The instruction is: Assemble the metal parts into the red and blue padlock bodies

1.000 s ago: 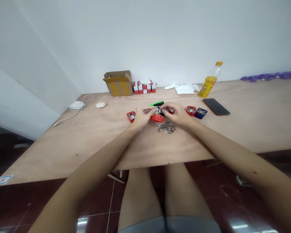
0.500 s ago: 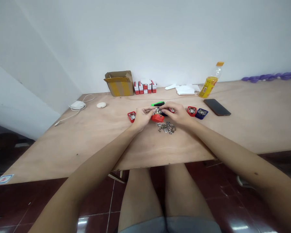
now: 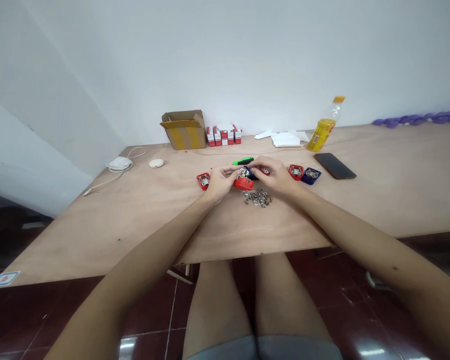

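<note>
A loose heap of small silver metal fittings lies nearest on the plywood tabletop, just in front of a red plastic case. Above it, the left hand and right hand curl inward around a silver metal fitting and a navy plastic case; fingers hide the grip, so which hand holds what cannot be told. Both pieces look light, stiff and slippery, best taken by their edges. A green-and-black screwdriver lies just beyond.
</note>
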`<act>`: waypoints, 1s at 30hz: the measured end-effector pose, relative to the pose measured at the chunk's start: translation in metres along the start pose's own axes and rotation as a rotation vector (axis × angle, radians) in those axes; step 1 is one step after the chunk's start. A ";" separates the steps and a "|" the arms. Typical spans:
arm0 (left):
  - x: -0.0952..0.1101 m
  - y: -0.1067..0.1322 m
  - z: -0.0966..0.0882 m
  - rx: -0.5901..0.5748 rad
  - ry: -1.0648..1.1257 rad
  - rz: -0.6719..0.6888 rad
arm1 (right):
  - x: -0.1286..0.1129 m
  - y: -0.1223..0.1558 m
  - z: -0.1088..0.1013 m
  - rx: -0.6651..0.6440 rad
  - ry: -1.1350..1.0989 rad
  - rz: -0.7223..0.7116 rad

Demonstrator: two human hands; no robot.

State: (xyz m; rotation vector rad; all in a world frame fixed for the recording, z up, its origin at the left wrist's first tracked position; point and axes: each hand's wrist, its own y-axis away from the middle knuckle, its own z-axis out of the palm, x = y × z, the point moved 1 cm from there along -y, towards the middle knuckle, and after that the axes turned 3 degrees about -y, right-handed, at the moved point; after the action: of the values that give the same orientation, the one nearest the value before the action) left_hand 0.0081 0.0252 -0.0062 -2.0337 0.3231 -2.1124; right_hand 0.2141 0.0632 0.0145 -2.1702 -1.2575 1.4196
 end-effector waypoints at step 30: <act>-0.001 0.000 -0.001 0.037 -0.011 -0.003 | 0.008 0.000 0.001 -0.014 -0.031 0.050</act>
State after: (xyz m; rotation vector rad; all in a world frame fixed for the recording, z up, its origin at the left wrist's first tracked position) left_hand 0.0069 0.0255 -0.0076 -2.0253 0.2779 -2.0925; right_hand 0.2143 0.0692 0.0093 -2.2116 -1.2351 1.4733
